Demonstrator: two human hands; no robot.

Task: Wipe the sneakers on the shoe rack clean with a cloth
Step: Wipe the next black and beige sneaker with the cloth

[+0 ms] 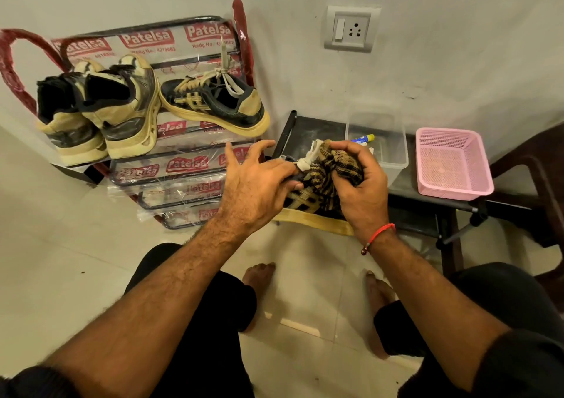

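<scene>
A black and tan sneaker is held in front of me, above the floor. My left hand holds it by the laces and tongue with thumb and a finger, the other fingers spread. My right hand grips a bunched striped brown cloth and presses it onto the top of that sneaker. Its matching sneaker lies on the top shelf of the shoe rack. A pair of worn tan and grey sneakers stands on the rack's left, heels toward me.
The rack is wrapped in printed plastic and stands against the wall. A low black table at the right carries a clear plastic box and a pink basket. A wall socket is above. My bare feet rest on the tiled floor.
</scene>
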